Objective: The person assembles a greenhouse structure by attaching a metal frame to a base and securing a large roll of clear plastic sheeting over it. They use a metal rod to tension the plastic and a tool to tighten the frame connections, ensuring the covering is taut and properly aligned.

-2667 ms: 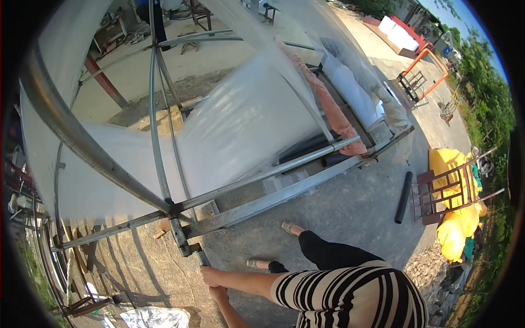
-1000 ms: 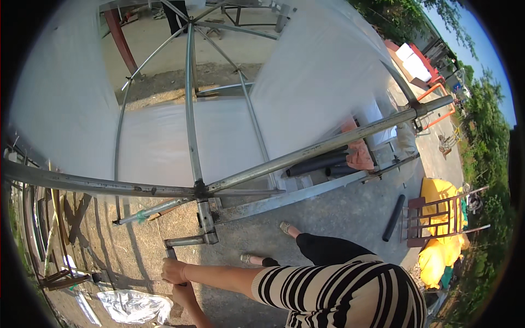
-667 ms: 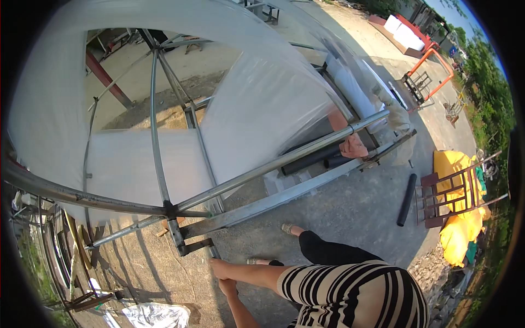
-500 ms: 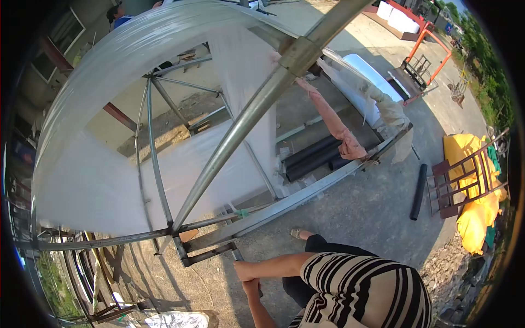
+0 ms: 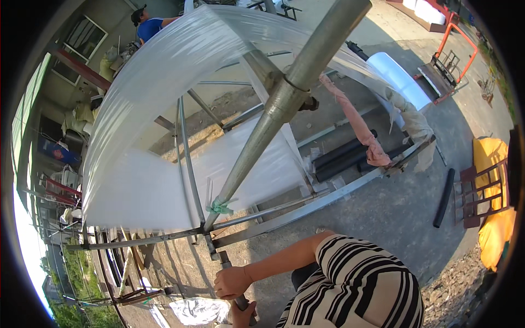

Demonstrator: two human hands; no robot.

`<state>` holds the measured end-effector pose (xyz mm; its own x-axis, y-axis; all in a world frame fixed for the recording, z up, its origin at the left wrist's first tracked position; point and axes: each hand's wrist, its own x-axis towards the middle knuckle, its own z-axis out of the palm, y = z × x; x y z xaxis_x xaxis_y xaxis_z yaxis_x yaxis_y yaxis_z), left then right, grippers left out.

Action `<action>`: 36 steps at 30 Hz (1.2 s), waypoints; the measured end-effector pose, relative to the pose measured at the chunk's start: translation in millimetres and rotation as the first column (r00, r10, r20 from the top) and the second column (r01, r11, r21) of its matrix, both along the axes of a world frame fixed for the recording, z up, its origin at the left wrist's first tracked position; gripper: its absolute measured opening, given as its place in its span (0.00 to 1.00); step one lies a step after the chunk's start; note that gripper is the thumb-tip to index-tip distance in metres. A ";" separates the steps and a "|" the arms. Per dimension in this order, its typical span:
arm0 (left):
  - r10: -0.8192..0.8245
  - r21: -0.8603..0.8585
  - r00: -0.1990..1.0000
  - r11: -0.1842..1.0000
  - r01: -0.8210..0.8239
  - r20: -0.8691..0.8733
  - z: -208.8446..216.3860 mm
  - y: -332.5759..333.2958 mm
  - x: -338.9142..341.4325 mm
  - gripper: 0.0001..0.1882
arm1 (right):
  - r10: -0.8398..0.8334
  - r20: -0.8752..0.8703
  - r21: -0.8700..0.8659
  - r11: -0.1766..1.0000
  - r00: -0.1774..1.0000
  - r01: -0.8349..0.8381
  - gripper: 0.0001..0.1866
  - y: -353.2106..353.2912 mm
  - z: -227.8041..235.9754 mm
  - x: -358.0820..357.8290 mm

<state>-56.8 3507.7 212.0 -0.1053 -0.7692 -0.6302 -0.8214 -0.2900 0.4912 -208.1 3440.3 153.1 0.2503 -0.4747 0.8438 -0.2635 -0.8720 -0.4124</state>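
My right hand [image 5: 231, 282] is wrapped round a grey metal crank handle [image 5: 225, 260] that comes off the corner of a steel frame. Just below it, my left hand [image 5: 241, 315] grips the same handle near its lower end, partly cut off by the lower edge. Beyond my hands stands a large drum-like pipe frame, with whitish translucent plastic film [image 5: 136, 188] stretched round it. A thick steel pipe [image 5: 254, 139] slants up across the view from the crank corner. Green twine [image 5: 220, 207] is tied near that pipe's lower end.
A flat steel rail [image 5: 328, 197] runs to the right, with a pink cloth-wrapped bar [image 5: 355, 120] above black tubes [image 5: 342, 158]. Farther right are a brown metal rack [image 5: 481, 188], yellow sacks [image 5: 492, 235] and an orange trolley [image 5: 465, 41]. Another person [image 5: 150, 27] stands at the far left.
My hands have moved down and left with the handle, and more of it shows between them. The green twine has come up to the slanting pipe's foot. The whole view has shifted.
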 end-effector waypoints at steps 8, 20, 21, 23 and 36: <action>0.093 -0.188 0.995 0.979 -0.083 0.042 56.3 -91.5 87.6 0.22 | -0.001 -0.129 0.185 0.982 0.992 0.025 0.12 -111.3 49.6 126.2; 0.033 -0.741 0.926 0.610 0.280 0.376 -133.9 -220.1 232.5 0.12 | 0.062 -0.362 0.420 0.901 0.930 0.103 0.13 -249.2 -89.5 284.9; 0.058 -0.658 0.929 0.722 0.213 0.365 -152.5 -223.4 237.6 0.16 | 0.040 -0.311 0.416 0.904 0.949 0.098 0.12 -250.8 -109.6 287.7; 0.007 -0.587 0.949 0.788 0.188 0.314 -196.4 -229.5 233.2 0.15 | -0.017 -0.375 0.440 0.877 0.927 0.195 0.14 -251.6 -155.6 283.5; 0.049 -0.087 0.999 0.995 -0.048 0.011 -384.7 -81.7 89.5 0.22 | 0.219 -0.916 0.381 0.737 0.336 0.558 0.11 -50.1 -311.5 142.0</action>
<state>32.7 3426.0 -172.7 -0.0582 -0.8251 -0.5619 -0.8140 -0.2867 0.5053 -66.2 3390.1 -158.4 0.4599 -0.8342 -0.3044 -0.8879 -0.4374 -0.1427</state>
